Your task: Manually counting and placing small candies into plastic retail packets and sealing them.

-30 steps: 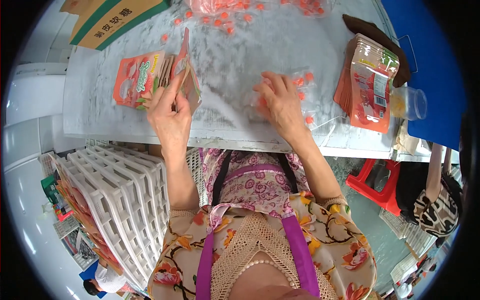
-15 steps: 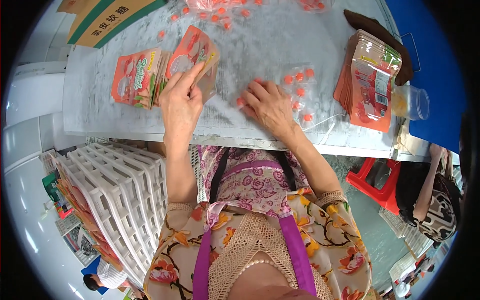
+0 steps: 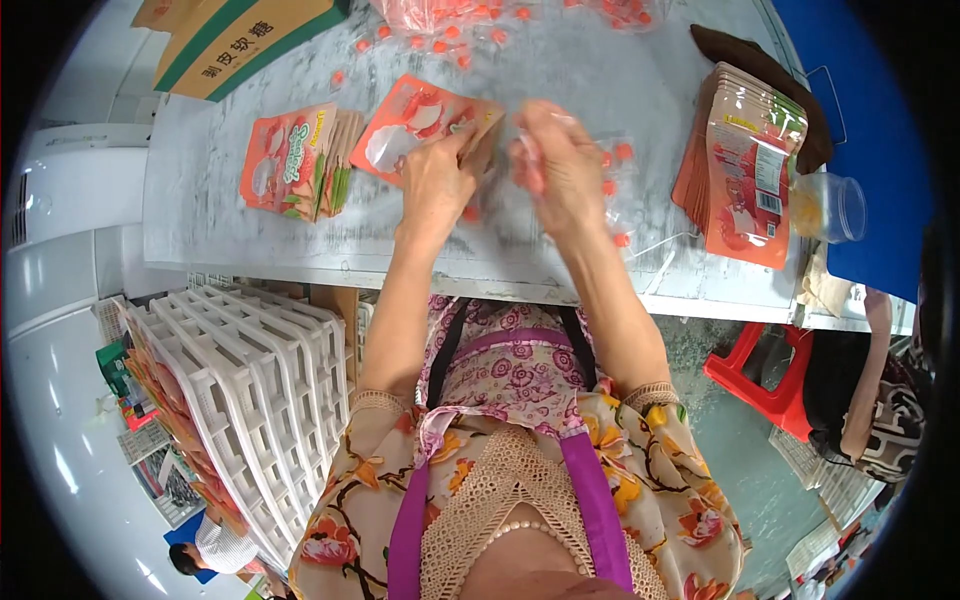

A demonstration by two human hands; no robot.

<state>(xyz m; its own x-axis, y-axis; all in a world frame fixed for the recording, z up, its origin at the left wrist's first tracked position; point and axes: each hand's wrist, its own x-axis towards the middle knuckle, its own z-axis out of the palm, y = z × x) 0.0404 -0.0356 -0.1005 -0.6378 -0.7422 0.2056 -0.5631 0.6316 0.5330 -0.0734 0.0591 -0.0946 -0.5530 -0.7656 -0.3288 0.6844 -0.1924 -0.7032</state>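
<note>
My left hand point(image 3: 438, 185) grips a red candy pouch point(image 3: 400, 125), its mouth turned to the right. Close beside that mouth is my right hand point(image 3: 562, 165), fingers closed and blurred by motion; something pinkish, apparently a wrapped red candy, shows in them. Several red candies point(image 3: 610, 187) in clear wrappers lie just right of this hand, and another candy point(image 3: 471, 214) rests below the pouch. Left of the held pouch stands a stack of similar pouches point(image 3: 290, 165).
At the right lie a fanned stack of pouches point(image 3: 745, 165) and a clear plastic cup point(image 3: 835, 207). A bag of candies point(image 3: 430, 12) sits at the far edge, near a carton point(image 3: 250, 45). White plastic crates point(image 3: 240, 370) stand below left, a red stool point(image 3: 765, 385) below right.
My left hand has moved right with the pouch, away from the left stack. My right hand has lifted from the candies on the table and come up beside the pouch mouth.
</note>
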